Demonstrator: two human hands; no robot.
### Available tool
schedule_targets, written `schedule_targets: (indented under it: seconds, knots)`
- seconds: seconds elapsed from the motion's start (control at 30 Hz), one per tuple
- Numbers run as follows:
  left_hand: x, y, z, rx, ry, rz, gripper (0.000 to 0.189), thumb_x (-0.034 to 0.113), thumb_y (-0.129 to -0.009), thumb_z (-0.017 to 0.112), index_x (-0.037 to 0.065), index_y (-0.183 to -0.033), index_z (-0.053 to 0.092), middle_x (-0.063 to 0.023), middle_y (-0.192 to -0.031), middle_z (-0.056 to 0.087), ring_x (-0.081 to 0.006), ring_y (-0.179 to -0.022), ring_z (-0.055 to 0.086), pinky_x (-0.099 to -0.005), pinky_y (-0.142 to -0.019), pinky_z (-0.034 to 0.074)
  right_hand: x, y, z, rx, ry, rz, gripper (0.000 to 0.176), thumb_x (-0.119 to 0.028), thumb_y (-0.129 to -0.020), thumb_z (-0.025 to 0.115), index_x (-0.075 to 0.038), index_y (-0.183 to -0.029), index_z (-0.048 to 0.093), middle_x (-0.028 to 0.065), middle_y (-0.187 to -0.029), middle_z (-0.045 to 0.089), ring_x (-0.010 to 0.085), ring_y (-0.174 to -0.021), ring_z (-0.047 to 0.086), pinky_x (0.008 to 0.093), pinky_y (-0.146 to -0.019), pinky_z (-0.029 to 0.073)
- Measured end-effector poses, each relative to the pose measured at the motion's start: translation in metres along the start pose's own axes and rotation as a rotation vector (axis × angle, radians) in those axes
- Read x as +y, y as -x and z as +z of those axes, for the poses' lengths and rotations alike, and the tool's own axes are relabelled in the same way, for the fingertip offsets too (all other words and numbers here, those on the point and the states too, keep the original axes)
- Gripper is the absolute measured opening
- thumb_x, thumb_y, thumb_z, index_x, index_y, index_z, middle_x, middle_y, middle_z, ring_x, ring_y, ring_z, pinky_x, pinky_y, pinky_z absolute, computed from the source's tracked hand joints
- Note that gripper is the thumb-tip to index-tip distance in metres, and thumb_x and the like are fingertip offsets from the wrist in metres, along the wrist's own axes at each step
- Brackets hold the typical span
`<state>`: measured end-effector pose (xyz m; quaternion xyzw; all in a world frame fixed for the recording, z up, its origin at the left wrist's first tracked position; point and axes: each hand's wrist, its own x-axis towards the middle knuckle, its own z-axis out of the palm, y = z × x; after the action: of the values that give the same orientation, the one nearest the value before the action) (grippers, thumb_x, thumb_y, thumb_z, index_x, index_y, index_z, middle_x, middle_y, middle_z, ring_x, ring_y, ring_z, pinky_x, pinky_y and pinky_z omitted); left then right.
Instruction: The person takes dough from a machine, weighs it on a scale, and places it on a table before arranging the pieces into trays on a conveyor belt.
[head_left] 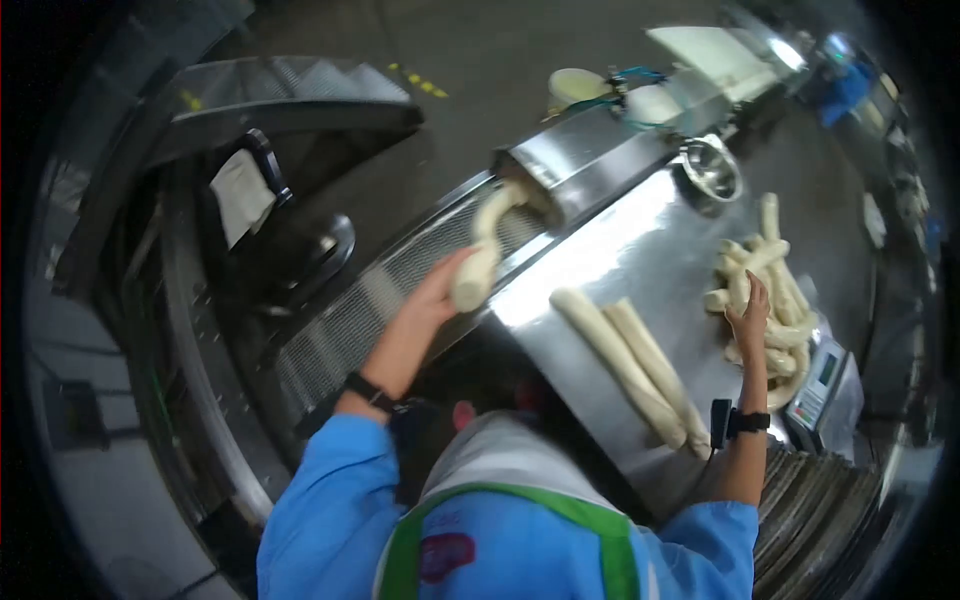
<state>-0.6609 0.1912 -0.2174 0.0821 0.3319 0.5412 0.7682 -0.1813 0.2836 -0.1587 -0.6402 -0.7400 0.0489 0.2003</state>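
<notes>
A thick pale dough rope (484,245) bends out of the steel machine mouth over a mesh conveyor. My left hand (442,285) is closed around the side of its near end, by the conveyor's edge. On the right, my right hand (750,315) reaches to a heap of dough pieces (787,310), its fingers stretched out and touching the nearest ones. That heap lies beside a digital scale (817,385) and hides what is under it. Two long dough ropes (645,370) lie side by side on the steel table (590,250) between my hands.
The mesh conveyor (350,320) runs left of the table, under a steel housing (590,155). A metal bowl (712,168) sits at the table's far side. Stacked trays (815,520) stand near my right elbow. A pale bucket (575,88) is beyond the housing.
</notes>
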Motion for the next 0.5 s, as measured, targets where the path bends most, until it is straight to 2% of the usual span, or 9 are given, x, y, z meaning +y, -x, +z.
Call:
schedule_targets:
  seconds: [0.03,0.07,0.17,0.2,0.23,0.3,0.4,0.47,0.5]
  knots:
    - [-0.006,0.004,0.013,0.005,0.017,0.032,0.033,0.022,-0.084,0.053,-0.002,-0.107,0.048,-0.0136,-0.092,0.057,-0.0210,-0.077,0.060,-0.0308,-0.064,0.053,-0.008,0.001,0.017,-0.072,-0.249,-0.023,0.066,0.001,-0.061,0.066,-0.005,-0.121,0.040,0.0171,-0.119,0.043,0.0318,-0.112,0.038,0.0384,-0.095,0.032]
    - [-0.010,0.008,0.029,-0.008,0.033,0.060,0.039,0.023,-0.085,0.051,-0.005,-0.111,0.044,-0.0160,-0.093,0.056,-0.0220,-0.077,0.059,-0.0293,-0.064,0.053,-0.030,0.009,0.027,-0.134,-0.278,-0.100,0.064,0.000,-0.063,0.064,-0.007,-0.122,0.040,0.0153,-0.120,0.043,0.0299,-0.114,0.038,0.0375,-0.095,0.031]
    - [-0.018,0.018,0.051,0.064,0.124,-0.010,0.026,0.020,-0.085,0.051,-0.001,-0.101,0.050,-0.0123,-0.088,0.058,-0.0225,-0.075,0.059,-0.0319,-0.068,0.052,-0.131,0.046,0.044,-0.269,-0.372,-0.274,0.059,-0.002,-0.066,0.062,-0.007,-0.121,0.041,0.0124,-0.122,0.043,0.0272,-0.116,0.037,0.0356,-0.096,0.030]
    - [-0.020,0.016,0.056,0.063,0.126,-0.017,0.026,0.020,-0.085,0.051,-0.001,-0.101,0.050,-0.0123,-0.088,0.058,-0.0225,-0.075,0.059,-0.0319,-0.068,0.052,-0.150,0.051,0.063,-0.285,-0.455,-0.345,0.059,-0.005,-0.067,0.064,-0.007,-0.122,0.040,0.0110,-0.122,0.042,0.0270,-0.115,0.038,0.0346,-0.094,0.031]
    - [-0.023,0.019,0.058,0.073,0.137,-0.023,0.031,0.021,-0.086,0.050,-0.002,-0.105,0.046,-0.0134,-0.091,0.056,-0.0228,-0.078,0.059,-0.0316,-0.067,0.052,-0.194,0.062,0.045,-0.384,-0.652,-0.237,0.061,-0.007,-0.063,0.067,-0.007,-0.119,0.042,0.0142,-0.119,0.044,0.0293,-0.111,0.040,0.0359,-0.094,0.030]
    - [-0.037,0.023,0.062,0.050,0.100,0.009,0.033,0.023,-0.087,0.049,-0.001,-0.109,0.043,-0.0133,-0.095,0.053,-0.0222,-0.082,0.058,-0.0323,-0.069,0.053,-0.241,0.078,0.040,-0.354,-0.842,-0.388,0.060,-0.010,-0.065,0.067,-0.009,-0.119,0.041,0.0136,-0.119,0.042,0.0304,-0.114,0.037,0.0389,-0.098,0.027]
    - [-0.067,0.042,0.092,0.098,-0.187,0.030,0.025,0.024,-0.089,0.044,0.010,-0.110,0.041,-0.0075,-0.103,0.052,-0.0162,-0.096,0.053,-0.0336,-0.080,0.048,-0.263,0.087,0.047,-0.256,-0.650,-0.584,0.058,-0.010,-0.065,0.066,-0.009,-0.118,0.043,0.0136,-0.124,0.038,0.0293,-0.116,0.035,0.0393,-0.097,0.030]
    - [-0.083,0.050,0.084,-0.019,-0.205,0.011,0.031,0.028,-0.088,0.044,0.010,-0.113,0.040,-0.0096,-0.106,0.052,-0.0189,-0.098,0.053,-0.0339,-0.082,0.046,-0.254,0.092,0.043,-0.214,-0.605,-0.581,0.049,-0.010,-0.069,0.065,-0.007,-0.114,0.045,0.0121,-0.120,0.044,0.0266,-0.115,0.039,0.0387,-0.094,0.034]
    - [-0.085,0.050,0.081,-0.029,-0.204,0.010,0.031,0.028,-0.088,0.044,0.010,-0.113,0.040,-0.0096,-0.106,0.052,-0.0189,-0.098,0.053,-0.0339,-0.082,0.046,-0.244,0.097,0.035,-0.334,-0.876,-0.338,0.044,-0.011,-0.071,0.064,-0.006,-0.111,0.046,0.0111,-0.114,0.049,0.0262,-0.112,0.043,0.0388,-0.092,0.035]
